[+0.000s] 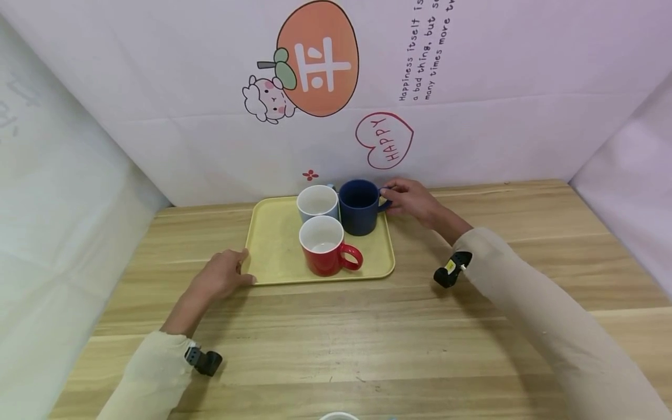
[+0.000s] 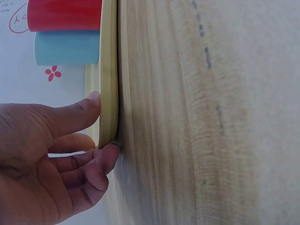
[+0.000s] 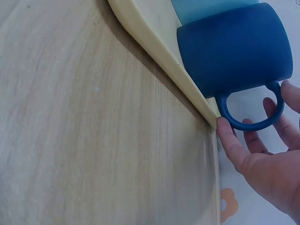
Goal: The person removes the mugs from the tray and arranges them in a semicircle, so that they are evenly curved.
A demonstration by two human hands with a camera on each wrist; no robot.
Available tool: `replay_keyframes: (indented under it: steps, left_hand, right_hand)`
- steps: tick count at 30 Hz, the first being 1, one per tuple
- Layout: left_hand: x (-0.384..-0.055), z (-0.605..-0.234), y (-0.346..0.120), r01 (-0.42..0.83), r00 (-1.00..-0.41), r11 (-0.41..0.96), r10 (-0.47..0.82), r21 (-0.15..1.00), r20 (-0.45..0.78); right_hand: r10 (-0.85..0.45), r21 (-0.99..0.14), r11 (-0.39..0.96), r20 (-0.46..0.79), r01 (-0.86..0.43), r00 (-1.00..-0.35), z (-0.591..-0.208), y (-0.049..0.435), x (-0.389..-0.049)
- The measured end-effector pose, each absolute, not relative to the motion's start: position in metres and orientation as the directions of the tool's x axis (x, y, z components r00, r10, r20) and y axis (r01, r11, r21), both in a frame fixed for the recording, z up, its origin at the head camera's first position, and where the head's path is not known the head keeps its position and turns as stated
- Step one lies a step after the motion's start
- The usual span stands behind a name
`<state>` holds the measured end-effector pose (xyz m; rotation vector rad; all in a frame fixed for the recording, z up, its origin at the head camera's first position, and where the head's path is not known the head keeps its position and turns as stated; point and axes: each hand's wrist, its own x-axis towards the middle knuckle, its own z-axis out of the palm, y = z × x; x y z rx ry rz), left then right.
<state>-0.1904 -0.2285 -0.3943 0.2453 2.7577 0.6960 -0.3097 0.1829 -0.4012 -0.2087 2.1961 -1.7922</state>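
A yellow tray [image 1: 275, 245] lies on the wooden table against the back wall. My left hand [image 1: 223, 273] grips its front left corner, thumb on the rim and fingers at its underside in the left wrist view. Three mugs stand close together on the tray: a red mug [image 1: 324, 261] in front, a light blue mug [image 1: 318, 201] behind it and a navy blue mug [image 1: 359, 210] at the back right. My right hand [image 1: 409, 201] holds the navy mug's handle [image 3: 251, 125] with thumb and fingertips. One lower fingertip is by the tray's edge.
A white rim [image 1: 338, 416] of another vessel shows at the bottom edge of the head view. The wooden table [image 1: 325, 344] extends in front of the tray. White printed cloth [image 1: 199, 140] hangs behind and at both sides.
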Motion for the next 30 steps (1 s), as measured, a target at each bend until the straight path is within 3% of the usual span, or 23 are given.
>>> replay_keyframes:
  steps: [30]
  left_hand:
    - [-0.191,-0.396,-0.227,0.099,-0.947,0.883,0.225,0.459,-0.229]
  right_hand:
    - [-0.255,-0.978,0.205,-0.083,0.03,-0.963,-0.401,0.189,-0.299]
